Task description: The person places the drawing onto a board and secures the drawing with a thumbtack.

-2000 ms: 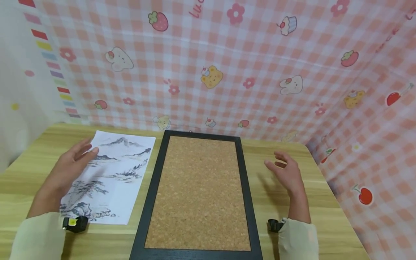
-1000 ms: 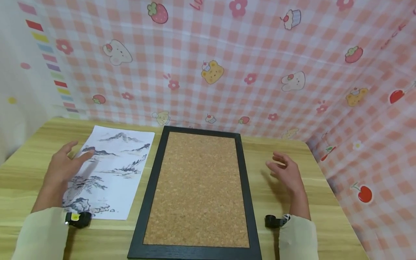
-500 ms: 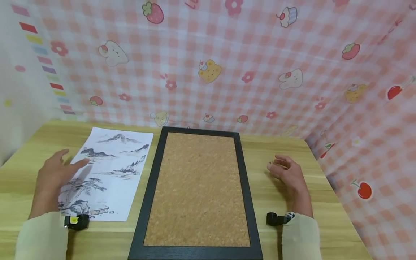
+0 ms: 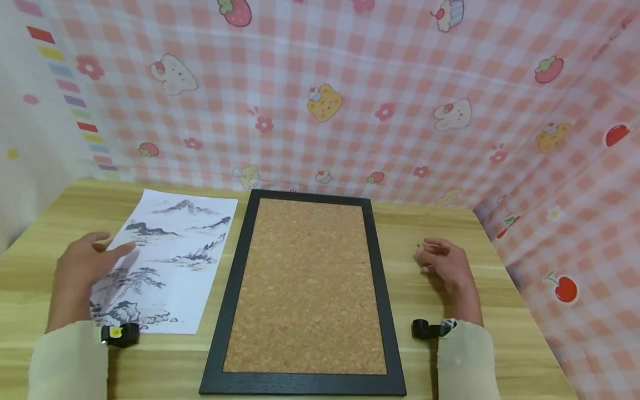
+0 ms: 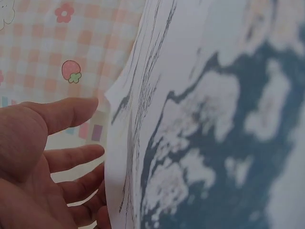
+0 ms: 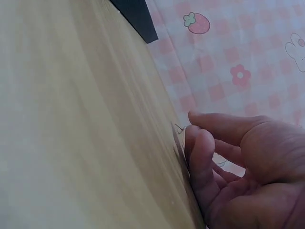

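A sheet of white paper (image 4: 172, 289) with an ink landscape printed on it lies left of a black-framed cork board (image 4: 307, 286). My left hand (image 4: 85, 264) is over the paper's left edge, its thumb apart from loosely bent fingers. In the left wrist view nothing shows between that thumb and the fingers; whether they touch the paper I cannot tell. To the right of the board, my right hand (image 4: 447, 264) is just above the table. Its fingertips pinch a small pin (image 6: 179, 128) whose thin point sticks out; the fingers hide the rest.
The wooden table (image 4: 480, 355) extends under everything, with its right edge running beside a cherry-print cloth. A pink checked cloth (image 4: 350, 150) hangs behind the board and paper. Black wrist cameras sit at both cuffs.
My left hand has drawn left and a little toward me, uncovering more of the landscape. My right hand has shifted slightly right, and its fingertips have turned. Paper and board stay put.
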{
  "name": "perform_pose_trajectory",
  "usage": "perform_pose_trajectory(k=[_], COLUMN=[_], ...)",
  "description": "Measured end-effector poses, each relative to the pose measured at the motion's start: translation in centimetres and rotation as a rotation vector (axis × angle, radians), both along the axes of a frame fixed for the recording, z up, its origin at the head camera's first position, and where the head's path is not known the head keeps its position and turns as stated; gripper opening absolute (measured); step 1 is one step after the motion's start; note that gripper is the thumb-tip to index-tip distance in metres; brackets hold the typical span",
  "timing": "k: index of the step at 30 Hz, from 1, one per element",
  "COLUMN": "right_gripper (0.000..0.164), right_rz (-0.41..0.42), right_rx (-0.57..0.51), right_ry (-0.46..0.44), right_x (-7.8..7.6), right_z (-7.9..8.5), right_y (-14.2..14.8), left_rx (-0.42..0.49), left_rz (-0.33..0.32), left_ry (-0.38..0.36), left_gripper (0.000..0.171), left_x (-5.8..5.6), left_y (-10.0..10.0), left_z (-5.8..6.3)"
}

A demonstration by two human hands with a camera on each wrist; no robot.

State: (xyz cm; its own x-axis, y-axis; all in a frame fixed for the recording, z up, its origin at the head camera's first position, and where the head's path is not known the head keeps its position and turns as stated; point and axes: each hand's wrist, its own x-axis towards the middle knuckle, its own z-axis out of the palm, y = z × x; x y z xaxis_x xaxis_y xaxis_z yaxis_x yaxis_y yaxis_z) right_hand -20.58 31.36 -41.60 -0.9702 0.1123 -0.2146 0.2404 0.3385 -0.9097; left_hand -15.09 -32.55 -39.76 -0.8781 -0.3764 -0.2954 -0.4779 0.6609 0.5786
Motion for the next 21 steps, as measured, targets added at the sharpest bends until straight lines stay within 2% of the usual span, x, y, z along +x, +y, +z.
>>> perform_pose_trajectory(k=[3,6,10,16,21], right_gripper=[0.055,0.051,0.047,0.042,0.040], right_rz=[-0.016,-0.045,-0.071,-0.093,-0.097], right_rx=[0.019,0.036,0.103,0.177,0.179], right_ry=[0.007,0.007,0.007,-0.003,0.013], right_x=[-0.3,-0.6,-0.9,-1.3,-1.6], right_z=[0.0,0.0,-0.2,-0.7,-0.6], right_y=[0.1,0.2,0.3,0.1,-0.7], left_rx=[-0.001,-0.011,0.000,0.044,0.103], left_rz=[-0.007,-0.021,0.005,0.028,0.070], left_ry=[-0.008,0.016,0.030,0.014,0.052], left_gripper=[0.091,0.079,0.066,0.061,0.059], left_x=[0.1,0.0,-0.2,0.0,0.6], left_y=[0.1,0.4,0.6,0.4,-0.1], left_z=[0.0,0.1,0.2,0.4,0.1])
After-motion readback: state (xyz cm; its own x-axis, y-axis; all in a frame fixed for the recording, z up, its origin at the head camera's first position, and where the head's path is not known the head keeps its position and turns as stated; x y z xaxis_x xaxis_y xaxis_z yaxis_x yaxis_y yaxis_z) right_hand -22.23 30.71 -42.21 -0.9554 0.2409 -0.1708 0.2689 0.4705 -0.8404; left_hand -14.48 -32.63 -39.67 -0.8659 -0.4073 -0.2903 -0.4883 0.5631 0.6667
